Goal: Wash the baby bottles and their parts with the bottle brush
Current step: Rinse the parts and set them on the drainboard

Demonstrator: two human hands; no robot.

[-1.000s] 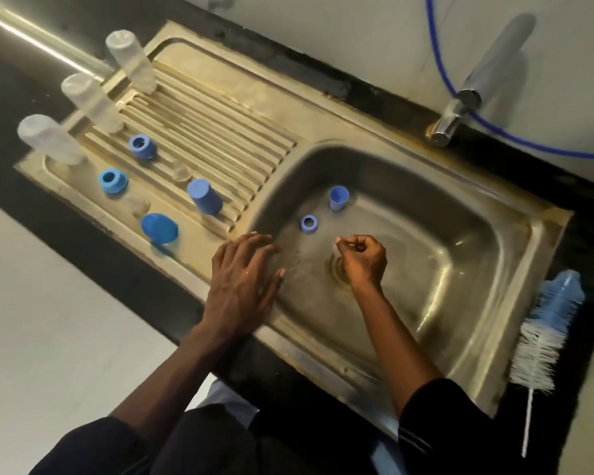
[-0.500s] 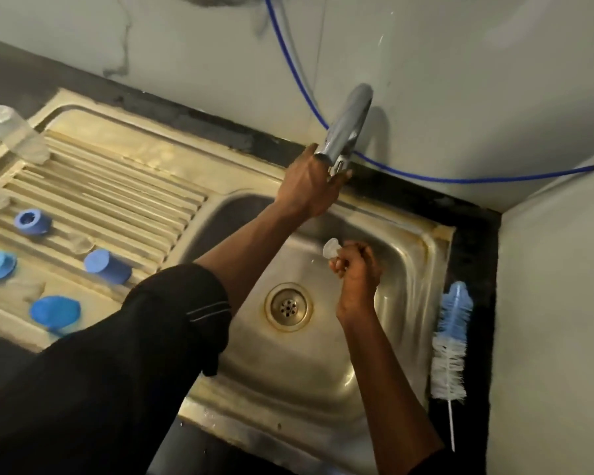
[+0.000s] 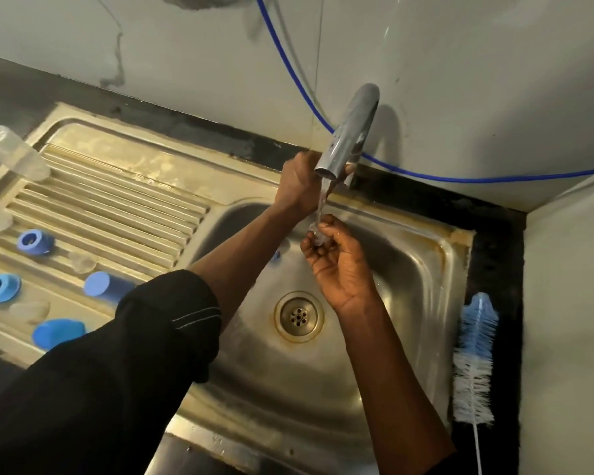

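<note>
Stainless steel sink [image 3: 412, 303], stained at its rim, fills the middle of the view, its drain [image 3: 299, 317] uncovered. Water [image 3: 323, 197] runs from the chrome faucet [image 3: 348, 132] at the back edge. The right hand [image 3: 340, 265] is raised over the basin, palm up, with fingertips and thumb pinching a clear bottle nipple [image 3: 318, 234] directly in the stream. The left hand [image 3: 297, 186] reaches across to the faucet's base; the spout hides its fingers, so I cannot tell whether they clasp anything. That forearm crosses the basin's left half, with a blue part [image 3: 275, 256] peeking out just behind it.

On the ribbed drainboard [image 3: 117, 197] to the left stand two clear bottles [image 3: 12, 154] at the far edge. Nearer lie two blue collar rings [image 3: 35, 241], two blue caps [image 3: 107, 286] and a loose clear nipple [image 3: 81, 261], all apart from one another.

The bottle brush [image 3: 475, 358] lies untouched on the narrow black counter strip [image 3: 494, 234] between the sink's right rim and the side wall [image 3: 570, 303]. A blue hose [image 3: 426, 173] runs along the back wall.
</note>
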